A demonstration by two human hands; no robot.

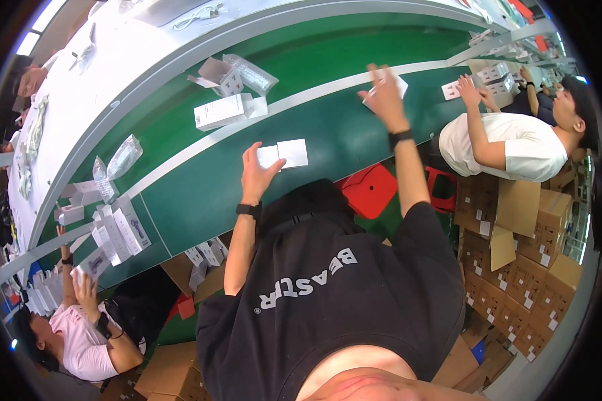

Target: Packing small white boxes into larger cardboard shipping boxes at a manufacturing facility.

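My left hand is at the front of the green bench, its thumb and fingers around a small flat white piece. A second white square piece lies against it on the right; whether the two are joined, I cannot tell. My right hand reaches farther out to the right with its fingers spread above a white box. That hand partly hides the box, and whether it touches the box is unclear.
Beyond my left hand lie a white carton, an open carton and a clear bubble-wrap pouch. Co-workers sit at left and right. A red stool and stacked brown cartons stand nearby.
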